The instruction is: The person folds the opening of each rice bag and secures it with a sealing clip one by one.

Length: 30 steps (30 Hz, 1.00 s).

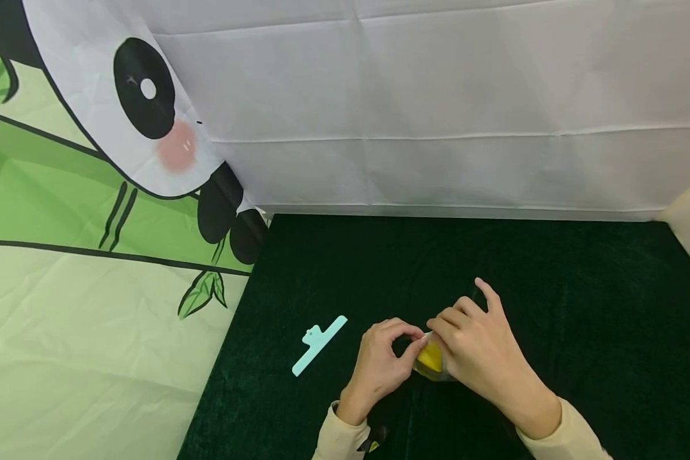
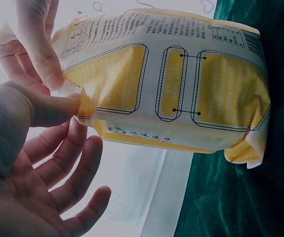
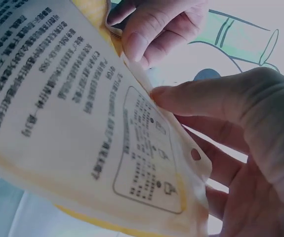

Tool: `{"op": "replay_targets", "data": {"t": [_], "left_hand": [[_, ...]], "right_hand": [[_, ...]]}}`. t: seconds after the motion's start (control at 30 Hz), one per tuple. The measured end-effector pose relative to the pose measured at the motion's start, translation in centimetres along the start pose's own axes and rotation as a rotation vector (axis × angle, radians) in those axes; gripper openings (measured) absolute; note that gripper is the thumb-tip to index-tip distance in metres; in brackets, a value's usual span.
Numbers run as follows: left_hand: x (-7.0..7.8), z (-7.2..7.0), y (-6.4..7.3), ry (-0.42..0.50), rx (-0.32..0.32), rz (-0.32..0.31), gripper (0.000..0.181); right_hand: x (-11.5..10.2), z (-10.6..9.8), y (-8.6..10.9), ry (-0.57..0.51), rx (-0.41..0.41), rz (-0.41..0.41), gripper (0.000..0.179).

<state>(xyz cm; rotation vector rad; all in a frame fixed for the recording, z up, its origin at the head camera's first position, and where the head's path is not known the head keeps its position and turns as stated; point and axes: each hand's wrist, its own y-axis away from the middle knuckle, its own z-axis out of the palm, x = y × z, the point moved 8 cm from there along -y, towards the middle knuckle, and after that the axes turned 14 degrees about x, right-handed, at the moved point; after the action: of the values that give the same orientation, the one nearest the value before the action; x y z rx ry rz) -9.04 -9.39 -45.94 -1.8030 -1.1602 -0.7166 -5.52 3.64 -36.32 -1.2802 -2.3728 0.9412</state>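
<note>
Both hands hold the top edge of a yellow and white printed packet (image 2: 174, 84). My left hand (image 1: 383, 358) pinches one part of that edge between thumb and index finger, its other fingers loosely bent. Close beside it, my right hand (image 1: 480, 351) pinches the same edge, thumb against the printed face, with one finger raised in the head view. In the right wrist view the packet's back (image 3: 82, 98) shows rows of dark print and a small hole near the edge. The right hand covers much of the packet in the head view.
A light blue bag clip (image 1: 319, 345) lies on the dark green tablecloth (image 1: 552, 275), left of the hands. Behind the table hangs a white sheet (image 1: 466, 96), and a panda-print cloth (image 1: 92, 306) covers the left side.
</note>
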Motion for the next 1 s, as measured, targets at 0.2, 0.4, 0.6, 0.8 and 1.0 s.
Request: {"op": "replay_targets", "data": {"t": [0.2,0.4,0.6,0.8,1.0], "left_hand": [[0.3,0.5,-0.6,-0.011,0.020,-0.004,0.010],[0.3,1.0,-1.2,0.023,0.018,-0.016,0.013],[0.2,1.0,-1.4,0.054,0.015,-0.033,0.014],[0.5,0.6,-1.3,0.049,0.033,-0.016,0.010],[0.7,0.3,-1.2,0.038,0.052,0.010,0.008]], "right_hand": [[0.7,0.3,-0.2,0.005,-0.023,-0.017,0.025],[1.6,0.3,-0.4,0.002,-0.027,-0.030,0.027],[1.9,0.1,-0.8,-0.009,-0.017,-0.041,0.026],[1.4,0.2,-1.1,0.022,-0.032,-0.034,0.025],[0.8,0.5,-1.2,0.063,-0.060,-0.020,0.020]]}}
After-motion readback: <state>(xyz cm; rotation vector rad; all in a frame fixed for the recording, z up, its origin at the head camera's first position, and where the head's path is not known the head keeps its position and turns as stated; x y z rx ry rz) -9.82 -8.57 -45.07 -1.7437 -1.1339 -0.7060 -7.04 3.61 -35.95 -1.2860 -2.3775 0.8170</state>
